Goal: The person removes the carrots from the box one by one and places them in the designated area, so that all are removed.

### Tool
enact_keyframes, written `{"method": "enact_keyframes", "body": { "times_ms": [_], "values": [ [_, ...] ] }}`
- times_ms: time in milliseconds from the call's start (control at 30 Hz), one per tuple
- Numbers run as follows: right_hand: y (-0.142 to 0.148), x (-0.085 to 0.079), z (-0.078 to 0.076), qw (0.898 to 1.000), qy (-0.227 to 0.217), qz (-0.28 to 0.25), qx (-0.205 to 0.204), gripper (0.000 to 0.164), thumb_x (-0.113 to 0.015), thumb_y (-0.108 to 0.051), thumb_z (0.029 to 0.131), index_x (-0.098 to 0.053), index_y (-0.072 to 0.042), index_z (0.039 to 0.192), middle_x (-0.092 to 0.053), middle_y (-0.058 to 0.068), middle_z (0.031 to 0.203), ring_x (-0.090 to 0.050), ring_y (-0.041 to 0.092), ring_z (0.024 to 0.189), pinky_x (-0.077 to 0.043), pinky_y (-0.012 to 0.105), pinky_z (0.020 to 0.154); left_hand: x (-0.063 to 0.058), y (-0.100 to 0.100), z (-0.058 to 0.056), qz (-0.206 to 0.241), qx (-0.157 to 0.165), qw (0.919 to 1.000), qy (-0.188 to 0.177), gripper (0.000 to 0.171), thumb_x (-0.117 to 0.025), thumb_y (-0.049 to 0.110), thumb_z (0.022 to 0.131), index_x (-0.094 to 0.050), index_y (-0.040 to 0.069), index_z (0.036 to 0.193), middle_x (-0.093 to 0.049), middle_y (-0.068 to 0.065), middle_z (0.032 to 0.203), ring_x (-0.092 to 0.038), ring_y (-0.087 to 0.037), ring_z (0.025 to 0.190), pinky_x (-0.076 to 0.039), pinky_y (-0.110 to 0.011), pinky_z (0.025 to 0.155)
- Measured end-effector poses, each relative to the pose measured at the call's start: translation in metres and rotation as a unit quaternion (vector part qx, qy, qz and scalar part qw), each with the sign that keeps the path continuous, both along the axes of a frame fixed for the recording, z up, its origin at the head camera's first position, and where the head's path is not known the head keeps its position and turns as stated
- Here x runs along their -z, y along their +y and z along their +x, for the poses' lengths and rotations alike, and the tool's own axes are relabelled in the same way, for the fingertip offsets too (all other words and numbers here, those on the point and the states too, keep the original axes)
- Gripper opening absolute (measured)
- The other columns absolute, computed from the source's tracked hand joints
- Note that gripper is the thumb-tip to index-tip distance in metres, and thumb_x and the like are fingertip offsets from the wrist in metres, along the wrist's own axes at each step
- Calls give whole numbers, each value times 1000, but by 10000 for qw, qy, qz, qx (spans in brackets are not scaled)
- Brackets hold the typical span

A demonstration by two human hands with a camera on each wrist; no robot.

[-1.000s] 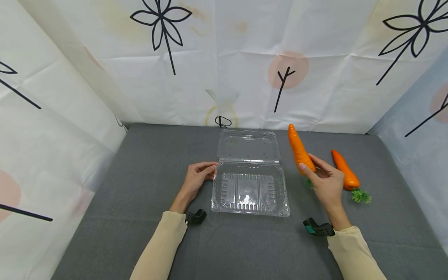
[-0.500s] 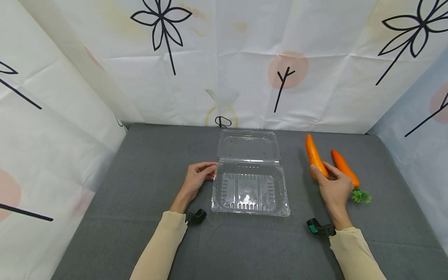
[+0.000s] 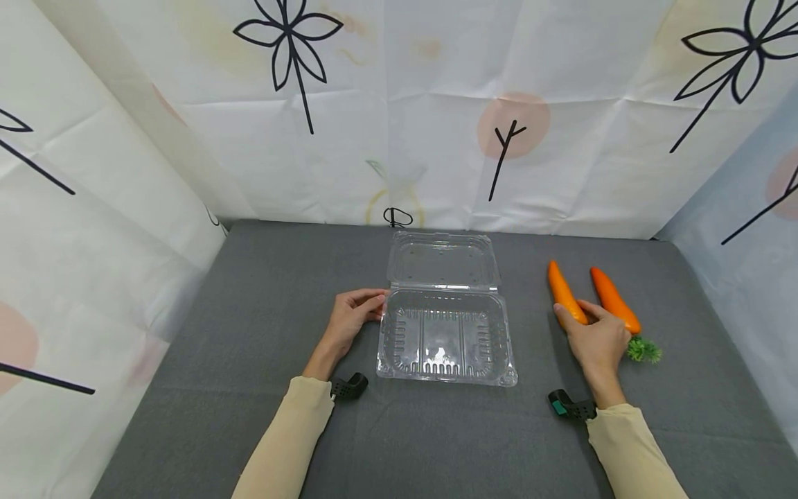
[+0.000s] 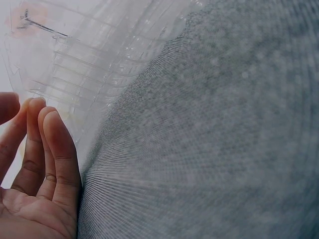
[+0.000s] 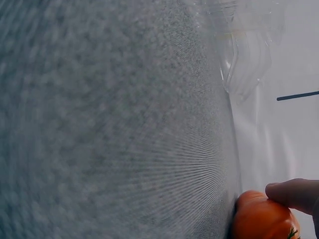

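My left hand (image 3: 354,320) is at the left rim of a clear plastic clamshell container (image 3: 444,339), its fingertips and thumb pinching the edge. The container lies on the table with its lid (image 3: 444,260) folded back. In the left wrist view, the thumb and fingertips meet at the clear wall. To the right, my right hand (image 3: 595,343) grips an orange carrot (image 3: 566,294) near its thick end, low over the cloth. The right wrist view shows the thumb (image 5: 294,193) along the carrot's top, with a bit of green at its end. This carrot's leafy top is hidden by the hand in the head view.
A second carrot (image 3: 614,301) with a green leafy top (image 3: 644,350) lies just right of my right hand. The grey cloth-covered table (image 3: 280,263) ends at a white patterned curtain (image 3: 436,152) behind and at both sides.
My right hand has moved the carrot rightward and down toward the table, bringing it beside the second carrot. The left hand and the container have kept their place.
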State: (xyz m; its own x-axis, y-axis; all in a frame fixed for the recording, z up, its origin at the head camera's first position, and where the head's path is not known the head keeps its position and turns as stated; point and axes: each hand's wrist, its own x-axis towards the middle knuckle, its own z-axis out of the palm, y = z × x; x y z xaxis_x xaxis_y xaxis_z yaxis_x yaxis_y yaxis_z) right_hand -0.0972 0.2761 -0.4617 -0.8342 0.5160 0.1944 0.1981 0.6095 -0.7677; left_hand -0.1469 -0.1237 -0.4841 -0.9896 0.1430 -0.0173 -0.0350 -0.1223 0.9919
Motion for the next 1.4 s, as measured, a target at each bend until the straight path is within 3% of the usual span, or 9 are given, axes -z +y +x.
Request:
{"method": "enact_keyframes", "body": {
  "times_ms": [200, 500, 700, 900, 1033, 1200, 1400],
  "values": [
    [1, 1, -1, 9994, -258, 225, 15, 53, -76, -35, 91, -69, 5, 125, -67, 32, 109, -55, 45, 91, -35, 59, 90, 1, 1, 0, 18, -11, 10000, -34, 24, -65, 0, 98, -68, -14, 116, -73, -10, 96, -67, -11, 73, -59, -23, 68],
    [2, -3, -1, 9964, -625, 578, 47, 56, -76, -38, 89, -68, 1, 128, -68, 28, 110, -56, 44, 88, -38, 55, 79, 0, 2, 1, -10, -10, 10000, -41, 25, -66, 1, 98, -68, -15, 116, -73, -13, 96, -67, -11, 73, -59, -24, 68],
    [4, -8, 0, 9941, -591, 905, -80, 57, -77, -36, 89, -67, 3, 129, -68, 27, 112, -59, 45, 86, -42, 56, 71, 1, 3, 1, 47, -18, 10000, -69, 23, -65, 0, 98, -68, -14, 116, -72, -11, 93, -67, -11, 73, -59, -24, 68],
    [3, -14, 2, 9929, -527, 1052, -186, 60, -78, -34, 88, -63, 6, 131, -67, 30, 115, -61, 47, 89, -43, 59, 73, 2, 2, 0, 24, -12, 10000, -73, 23, -65, 0, 98, -68, -14, 116, -72, -19, 97, -67, -12, 73, -60, -25, 68],
    [1, -22, 0, 9929, -436, 1089, -214, 59, -78, -31, 88, -63, 6, 131, -65, 31, 118, -61, 47, 99, -43, 61, 81, 3, 2, -1, 17, -17, 10000, -76, 23, -65, 0, 98, -68, -14, 116, -72, -20, 96, -67, -12, 74, -60, -25, 69],
    [-3, -34, 1, 9931, -177, 1110, -349, 56, -78, -29, 88, -64, 5, 131, -64, 31, 120, -59, 47, 103, -41, 62, 86, 3, 2, -2, 146, -52, 9997, -194, 24, -65, 2, 98, -68, -15, 115, -72, -10, 87, -67, -12, 72, -60, -26, 68],
    [-11, -47, -1, 9841, 575, 1376, -963, 50, -78, -21, 89, -65, 5, 130, -62, 30, 127, -57, 51, 113, -41, 67, 92, -2, -2, -6, 247, -134, 9990, -343, 27, -66, 5, 99, -67, -16, 116, -70, -6, 83, -67, -13, 72, -59, -26, 67]
  ]
}}
